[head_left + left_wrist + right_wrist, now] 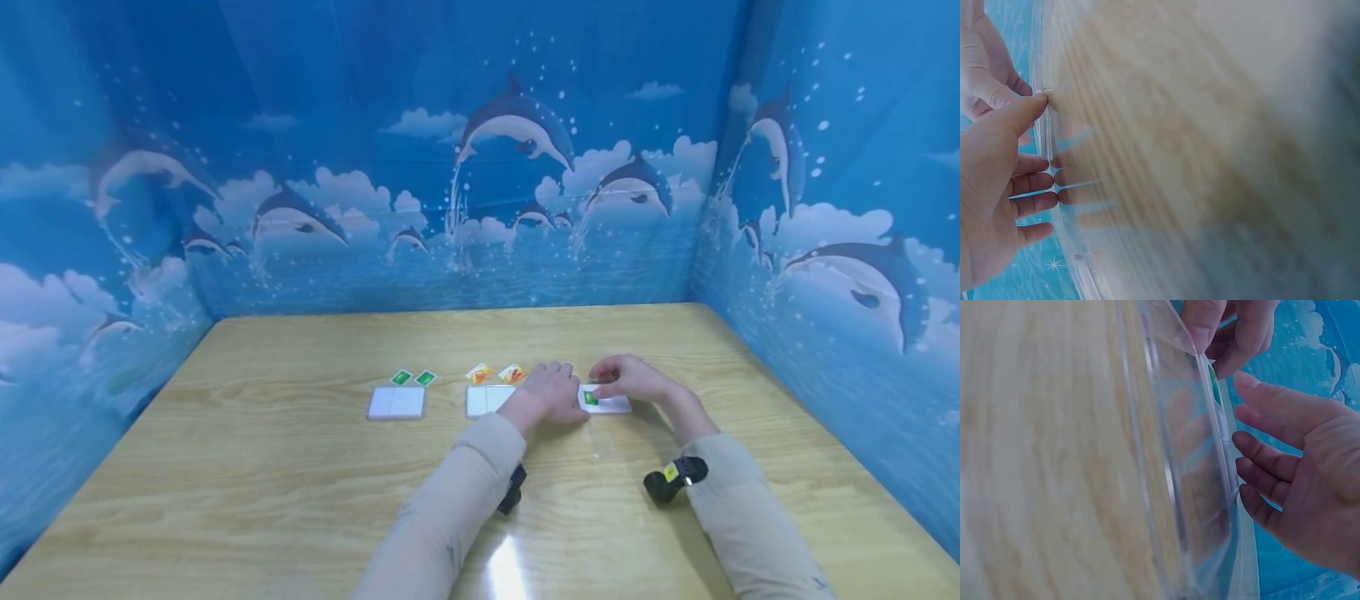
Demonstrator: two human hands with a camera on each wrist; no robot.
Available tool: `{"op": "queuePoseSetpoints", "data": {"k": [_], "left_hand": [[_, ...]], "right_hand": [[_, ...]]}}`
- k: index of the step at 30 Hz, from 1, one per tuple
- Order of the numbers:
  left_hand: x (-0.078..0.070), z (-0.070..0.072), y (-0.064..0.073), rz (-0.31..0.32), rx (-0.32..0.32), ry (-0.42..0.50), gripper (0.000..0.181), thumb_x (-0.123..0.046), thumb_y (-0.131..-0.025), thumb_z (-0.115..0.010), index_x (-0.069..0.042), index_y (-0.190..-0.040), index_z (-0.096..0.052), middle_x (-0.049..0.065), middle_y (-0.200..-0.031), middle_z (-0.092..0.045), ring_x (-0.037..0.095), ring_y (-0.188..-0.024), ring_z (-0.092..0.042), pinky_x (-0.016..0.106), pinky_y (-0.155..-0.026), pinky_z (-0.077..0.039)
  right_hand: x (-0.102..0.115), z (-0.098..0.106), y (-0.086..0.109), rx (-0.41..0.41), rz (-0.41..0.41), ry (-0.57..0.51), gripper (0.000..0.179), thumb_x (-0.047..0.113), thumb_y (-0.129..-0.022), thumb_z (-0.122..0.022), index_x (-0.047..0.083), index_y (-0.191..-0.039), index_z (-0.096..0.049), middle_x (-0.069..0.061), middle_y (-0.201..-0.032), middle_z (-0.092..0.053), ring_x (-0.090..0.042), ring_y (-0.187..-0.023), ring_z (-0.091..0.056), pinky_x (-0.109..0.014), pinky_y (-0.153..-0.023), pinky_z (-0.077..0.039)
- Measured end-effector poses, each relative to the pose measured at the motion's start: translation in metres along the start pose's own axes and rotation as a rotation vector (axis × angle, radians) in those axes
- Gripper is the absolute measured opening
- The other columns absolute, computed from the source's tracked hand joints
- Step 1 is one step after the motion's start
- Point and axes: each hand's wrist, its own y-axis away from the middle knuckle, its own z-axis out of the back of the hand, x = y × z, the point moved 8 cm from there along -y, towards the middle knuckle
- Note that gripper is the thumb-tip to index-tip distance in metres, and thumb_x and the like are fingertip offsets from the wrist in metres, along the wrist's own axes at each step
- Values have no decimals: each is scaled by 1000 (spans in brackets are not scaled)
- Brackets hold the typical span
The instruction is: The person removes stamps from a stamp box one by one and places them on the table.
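Observation:
A flat white tray [617, 406] with a clear plastic rim lies at the right end of a row. On its left half is a small green card [591, 398]. My left hand [553, 392] holds the tray's left side, its thumb [1034, 107] on the near edge. My right hand [637, 379] hovers at the far side of the tray, thumb close over the green card. In the right wrist view, the fingers of the right hand [1310, 450] are spread and loosely bent, with nothing between them.
To the left are a middle white tray [480, 402], partly behind my left hand, and another white tray [396, 403]. Orange cards [478, 373] lie behind the middle one, green cards [425, 378] behind the left one. Blue dolphin-print cloth [450, 167] encloses the wooden table [262, 467].

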Motion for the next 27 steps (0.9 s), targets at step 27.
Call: {"op": "queuePoseSetpoints", "data": {"k": [27], "left_hand": [[0, 1, 0, -15, -13, -38, 62, -60, -88, -46, -12, -127, -52, 3, -126, -49, 18, -115, -44, 34, -100, -34]], "right_hand": [[0, -7, -1, 19, -44, 52, 38, 17, -81, -70, -2, -112, -60, -14, -110, -59, -28, -102, -53, -46, -91, -40]]}}
